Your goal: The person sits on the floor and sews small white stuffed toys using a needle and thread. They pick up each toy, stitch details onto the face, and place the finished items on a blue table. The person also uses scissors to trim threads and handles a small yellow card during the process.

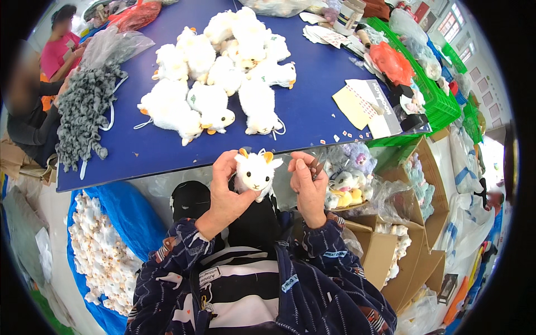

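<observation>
My left hand [226, 192] is closed around a small white plush lamb [255, 173] with yellow-orange ears, its face toward me, above my lap just off the table's edge. To the right of it, my right hand [309, 184] is raised with bent fingers, thumb and forefinger close together. A small dark metal tool [317, 166] shows at those fingers; its exact kind is partly hidden. Beyond both hands, several more white plush lambs [223, 75] lie heaped on the blue table [312, 117], some with white string loops.
Grey curly plush pieces [89, 111] lie at the table's left. Papers [368, 106] and a green crate [416, 72] are at the right. A blue bag [131, 206] of white plush pieces stands low left, cardboard boxes [410, 268] low right. Two people work at far left.
</observation>
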{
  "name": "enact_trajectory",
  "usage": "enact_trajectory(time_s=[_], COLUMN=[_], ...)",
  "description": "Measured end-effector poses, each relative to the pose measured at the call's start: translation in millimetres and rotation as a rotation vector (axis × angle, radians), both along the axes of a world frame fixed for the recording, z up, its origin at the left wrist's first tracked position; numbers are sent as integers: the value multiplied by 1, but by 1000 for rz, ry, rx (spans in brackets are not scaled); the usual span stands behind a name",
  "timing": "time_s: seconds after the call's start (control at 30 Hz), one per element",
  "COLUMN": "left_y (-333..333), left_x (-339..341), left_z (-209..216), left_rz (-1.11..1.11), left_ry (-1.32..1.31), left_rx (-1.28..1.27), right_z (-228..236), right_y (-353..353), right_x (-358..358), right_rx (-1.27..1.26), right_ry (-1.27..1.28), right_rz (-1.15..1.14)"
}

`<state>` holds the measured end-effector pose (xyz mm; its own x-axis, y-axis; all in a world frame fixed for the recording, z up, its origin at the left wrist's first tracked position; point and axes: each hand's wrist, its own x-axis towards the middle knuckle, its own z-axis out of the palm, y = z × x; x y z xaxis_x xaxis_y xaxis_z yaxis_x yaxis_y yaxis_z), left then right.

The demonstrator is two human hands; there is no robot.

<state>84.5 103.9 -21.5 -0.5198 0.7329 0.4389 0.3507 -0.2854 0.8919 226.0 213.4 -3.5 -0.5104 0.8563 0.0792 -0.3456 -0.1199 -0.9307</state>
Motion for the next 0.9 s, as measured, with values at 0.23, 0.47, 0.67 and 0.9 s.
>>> enact_trajectory(time_s=[0.23, 0.47, 0.67, 0.9], left_y=[14, 21, 39, 65], left_x=[7, 9, 11, 16], left_z=[3, 3, 13, 26], left_rz=[21, 4, -103, -133], left_ry=[38, 82, 64, 156], left_rx=[2, -20, 16, 63], right_z=[5, 6, 13, 5], right_y=[-9, -5, 26, 124], right_x=[-2, 0, 22, 70], right_rx=[60, 31, 373, 1136], right_ry=[-94, -106, -389, -956], right_rz=[36, 34, -211, -687])
